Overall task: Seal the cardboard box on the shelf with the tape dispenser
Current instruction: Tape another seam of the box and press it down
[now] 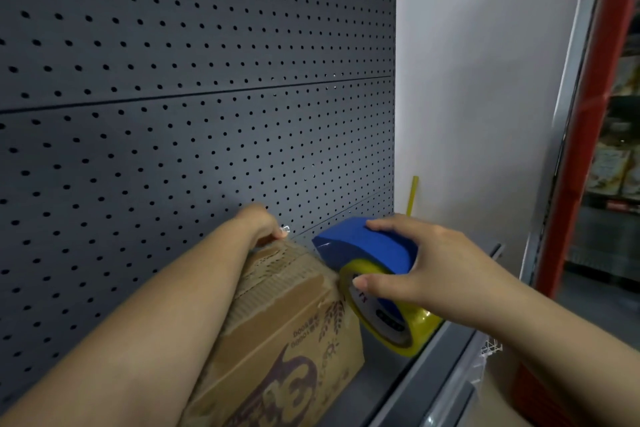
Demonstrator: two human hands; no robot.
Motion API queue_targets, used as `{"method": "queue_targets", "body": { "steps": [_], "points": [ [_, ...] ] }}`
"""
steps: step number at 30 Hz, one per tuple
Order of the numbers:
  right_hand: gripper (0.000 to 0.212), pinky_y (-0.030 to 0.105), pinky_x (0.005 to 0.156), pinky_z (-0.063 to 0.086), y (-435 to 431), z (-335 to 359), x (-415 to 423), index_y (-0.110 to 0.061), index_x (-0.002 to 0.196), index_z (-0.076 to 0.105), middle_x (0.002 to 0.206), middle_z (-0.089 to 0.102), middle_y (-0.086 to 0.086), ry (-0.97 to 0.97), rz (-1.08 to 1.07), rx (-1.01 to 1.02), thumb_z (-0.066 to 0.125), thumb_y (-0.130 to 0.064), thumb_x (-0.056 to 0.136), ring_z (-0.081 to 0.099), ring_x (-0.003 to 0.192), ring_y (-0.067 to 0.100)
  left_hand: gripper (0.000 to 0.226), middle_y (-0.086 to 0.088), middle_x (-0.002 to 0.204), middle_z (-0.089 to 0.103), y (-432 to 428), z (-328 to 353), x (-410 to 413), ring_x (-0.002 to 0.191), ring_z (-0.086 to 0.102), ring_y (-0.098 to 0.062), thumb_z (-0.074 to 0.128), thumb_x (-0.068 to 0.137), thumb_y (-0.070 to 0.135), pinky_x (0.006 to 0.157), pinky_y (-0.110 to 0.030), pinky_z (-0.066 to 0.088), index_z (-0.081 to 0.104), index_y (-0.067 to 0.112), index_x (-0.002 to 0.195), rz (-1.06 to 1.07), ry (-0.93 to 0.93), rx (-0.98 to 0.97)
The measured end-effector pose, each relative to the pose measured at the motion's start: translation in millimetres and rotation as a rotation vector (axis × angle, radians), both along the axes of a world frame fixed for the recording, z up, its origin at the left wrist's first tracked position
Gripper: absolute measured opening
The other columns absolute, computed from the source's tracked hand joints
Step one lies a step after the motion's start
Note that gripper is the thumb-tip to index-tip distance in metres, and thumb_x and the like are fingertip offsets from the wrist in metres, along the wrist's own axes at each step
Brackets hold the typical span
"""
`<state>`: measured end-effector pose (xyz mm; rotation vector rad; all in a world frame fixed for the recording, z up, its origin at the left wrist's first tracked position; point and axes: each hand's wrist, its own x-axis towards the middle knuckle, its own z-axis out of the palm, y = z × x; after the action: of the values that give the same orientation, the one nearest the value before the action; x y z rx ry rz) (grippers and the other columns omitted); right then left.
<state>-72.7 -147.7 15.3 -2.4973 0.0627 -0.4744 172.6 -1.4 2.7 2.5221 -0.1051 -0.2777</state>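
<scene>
Gripping tape dispenser (pixel 367 250), right hand (pixel 433 263) beside box (pixel 287 329)

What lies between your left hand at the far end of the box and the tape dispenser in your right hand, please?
In the head view, only the cardboard box's torn top runs between the left hand and the tape dispenser gripped by the right hand.

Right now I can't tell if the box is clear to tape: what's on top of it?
The left hand presses the far edge of the box; the dispenser, gripped by the right hand, sits at its right edge. The forearm hides part of the top.
</scene>
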Motion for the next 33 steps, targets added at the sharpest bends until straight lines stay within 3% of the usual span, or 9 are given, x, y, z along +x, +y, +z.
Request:
{"method": "queue_targets", "body": {
  "steps": [4, 7, 12, 15, 17, 20, 23, 29, 33],
  "points": [
    [0.074, 0.03, 0.087, 0.05, -1.3, -2.4, 2.4, -0.049, 0.122, 0.042, 0.118, 0.054, -0.011, 0.005, -0.006, -0.008, 0.064, -0.07, 0.055, 0.053, 0.102, 0.009, 0.011, -0.014, 0.089, 0.062, 0.0, 0.3, -0.1, 0.085, 0.059, -0.028, 0.057, 0.088, 0.009, 0.084, -0.039, 0.049, 0.061, 0.0, 0.082, -0.044, 0.179, 0.093],
    [0.072, 0.029, 0.086, 0.051, -2.9, -2.3, 1.4, -0.048, 0.123, 0.043, 0.117, 0.055, -0.014, 0.003, -0.003, -0.014, 0.064, -0.069, 0.057, 0.054, 0.101, 0.008, 0.023, -0.013, 0.072, 0.056, 0.5, 0.8, -5.0, 0.066, 0.055, -0.026, 0.046, 0.089, 0.003, 0.066, -0.036, 0.047, 0.055, 0.002, 0.068, -0.105, 0.266, 0.072],
    [0.071, 0.027, 0.086, 0.049, -4.5, -3.2, -0.2, -0.048, 0.122, 0.043, 0.118, 0.054, -0.014, -0.005, -0.002, -0.012, 0.065, -0.068, 0.058, 0.053, 0.102, 0.008, 0.025, -0.005, 0.064, 0.044, -2.5, -3.0, -6.9, 0.055, 0.041, -0.017, 0.045, 0.086, 0.011, 0.055, -0.026, 0.035, 0.047, 0.009, 0.061, -0.219, -0.021, 0.336],
    [0.07, 0.029, 0.087, 0.05, -5.6, -3.8, -0.3, -0.047, 0.122, 0.044, 0.118, 0.054, -0.012, -0.01, 0.002, 0.011, 0.065, -0.067, 0.058, 0.053, 0.102, 0.009, 0.033, -0.006, 0.075, 0.051, -6.0, -8.7, -12.2, 0.069, 0.049, -0.02, 0.044, 0.094, 0.031, 0.06, -0.028, 0.037, 0.056, 0.009, 0.072, -0.349, -0.385, 0.368],
    [0.069, 0.029, 0.087, 0.049, -5.9, -3.9, -0.7, -0.046, 0.122, 0.045, 0.117, 0.055, -0.01, -0.01, 0.005, 0.016, 0.065, -0.065, 0.059, 0.054, 0.102, 0.01, 0.042, -0.009, 0.084, 0.056, -9.4, -14.3, -26.9, 0.081, 0.053, -0.025, 0.031, 0.098, 0.038, 0.067, -0.03, 0.038, 0.058, 0.012, 0.08, -0.457, -0.36, 0.32],
    [0.068, 0.029, 0.085, 0.05, -5.2, -5.0, -1.3, -0.044, 0.123, 0.045, 0.115, 0.057, -0.008, -0.011, 0.014, 0.019, 0.066, -0.063, 0.061, 0.054, 0.1, 0.011, 0.05, -0.017, 0.123, 0.059, -11.3, -22.7, -44.4, 0.11, 0.055, -0.03, 0.02, 0.1, 0.032, 0.087, -0.031, 0.038, 0.06, 0.005, 0.114, -0.478, -0.285, 0.337],
    [0.072, 0.026, 0.083, 0.047, -5.4, -8.5, -2.0, -0.042, 0.125, 0.043, 0.115, 0.056, -0.006, -0.011, 0.024, -0.015, 0.064, -0.065, 0.061, 0.051, 0.101, 0.011, 0.048, -0.023, 0.121, 0.058, -9.9, -24.6, -48.6, 0.109, 0.054, -0.033, 0.018, 0.1, 0.02, 0.085, -0.031, 0.037, 0.058, -0.004, 0.109, -0.437, -0.264, 0.312],
    [0.086, 0.006, 0.066, 0.03, -6.5, -16.6, -20.1, -0.047, 0.13, 0.03, 0.104, 0.049, -0.002, 0.049, 0.056, -0.065, 0.062, -0.073, 0.054, 0.044, 0.091, 0.01, 0.038, -0.017, 0.109, 0.059, -9.9, -31.4, -42.3, 0.091, 0.049, -0.024, 0.02, 0.098, 0.023, 0.083, -0.033, 0.038, 0.053, 0.008, 0.09, -0.397, -0.244, 0.367],
    [0.088, 0.013, 0.071, 0.037, -20.3, -19.4, -41.5, -0.052, 0.127, 0.029, 0.106, 0.051, -0.005, 0.053, 0.058, -0.068, 0.063, -0.074, 0.049, 0.048, 0.095, 0.011, 0.038, -0.013, 0.091, 0.053, -12.2, -30.0, -45.6, 0.082, 0.047, -0.022, 0.021, 0.095, 0.028, 0.076, -0.032, 0.038, 0.046, 0.012, 0.07, -0.355, -0.242, 0.401]
  ]
}}
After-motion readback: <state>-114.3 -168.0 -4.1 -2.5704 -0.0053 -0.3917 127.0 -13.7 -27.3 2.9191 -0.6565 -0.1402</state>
